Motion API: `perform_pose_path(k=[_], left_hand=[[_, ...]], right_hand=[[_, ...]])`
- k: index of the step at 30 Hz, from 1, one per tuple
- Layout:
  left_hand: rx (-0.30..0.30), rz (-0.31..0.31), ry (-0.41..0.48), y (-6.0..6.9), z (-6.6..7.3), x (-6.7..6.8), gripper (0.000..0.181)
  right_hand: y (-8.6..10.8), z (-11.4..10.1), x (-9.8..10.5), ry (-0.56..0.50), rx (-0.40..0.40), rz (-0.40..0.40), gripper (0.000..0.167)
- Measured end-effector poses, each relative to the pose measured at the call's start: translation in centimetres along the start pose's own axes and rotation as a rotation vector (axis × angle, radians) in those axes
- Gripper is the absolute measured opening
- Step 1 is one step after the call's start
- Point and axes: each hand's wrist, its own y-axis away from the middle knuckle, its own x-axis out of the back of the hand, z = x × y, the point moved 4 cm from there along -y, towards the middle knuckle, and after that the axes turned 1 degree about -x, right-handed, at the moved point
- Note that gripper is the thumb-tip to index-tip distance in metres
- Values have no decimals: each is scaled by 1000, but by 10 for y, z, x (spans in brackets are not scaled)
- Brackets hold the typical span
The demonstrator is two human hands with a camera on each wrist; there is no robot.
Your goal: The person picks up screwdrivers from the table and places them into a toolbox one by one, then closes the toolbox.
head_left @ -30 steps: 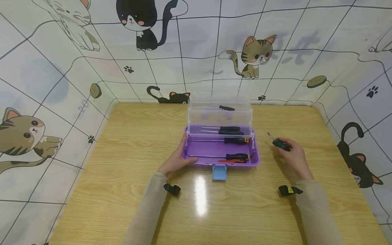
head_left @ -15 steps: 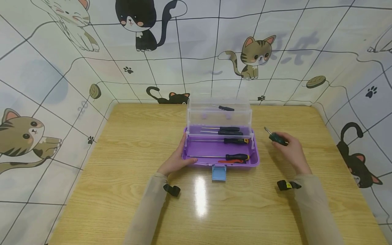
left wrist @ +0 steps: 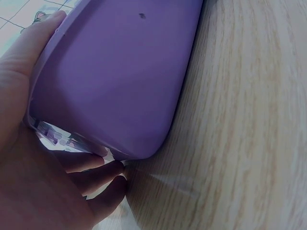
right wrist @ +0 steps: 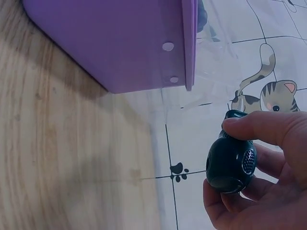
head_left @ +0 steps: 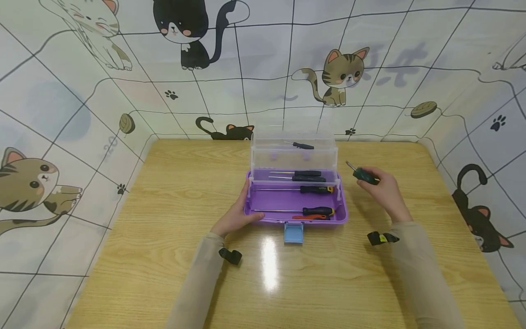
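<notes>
A purple toolbox (head_left: 271, 201) stands on the table with its clear lid raised. My left hand (head_left: 235, 215) grips its left end, the thumb over the front rim and the fingers along the side; the left wrist view shows this hand (left wrist: 38, 158) around the corner. Right of the box, my right hand (head_left: 384, 192) holds a short dark green screwdriver (head_left: 365, 175) by its handle, above the table, with the tip pointing up and left. In the right wrist view, thumb and fingers pinch the green handle (right wrist: 230, 163). A long black-and-yellow screwdriver (head_left: 318, 210) lies along the box's front.
Behind it in the box are another black-and-yellow screwdriver (head_left: 316, 189) and two black screwdrivers (head_left: 308, 178). A small black screwdriver (head_left: 303, 145) shows through the clear lid (head_left: 267, 157). An orange-red tool (head_left: 306, 217) lies by the front wall. A blue latch (head_left: 293, 233) hangs in front.
My right hand has moved left and away from me, bringing the green screwdriver closer to the toolbox. The left hand has kept its place on the box.
</notes>
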Motion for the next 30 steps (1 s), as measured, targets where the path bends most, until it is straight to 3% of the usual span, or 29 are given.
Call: perform_pose_path(k=[16, 25, 30], left_hand=[[-23, 6, 1, -2, -3, 0, 111], [-4, -3, 2, -1, -1, 0, 110], [4, -7, 9, -3, -7, 0, 110]], right_hand=[[-6, -15, 2, 13, 20, -10, 50], [-13, -24, 3, 20, 54, -17, 48], [-17, -34, 4, 32, 80, -21, 48]])
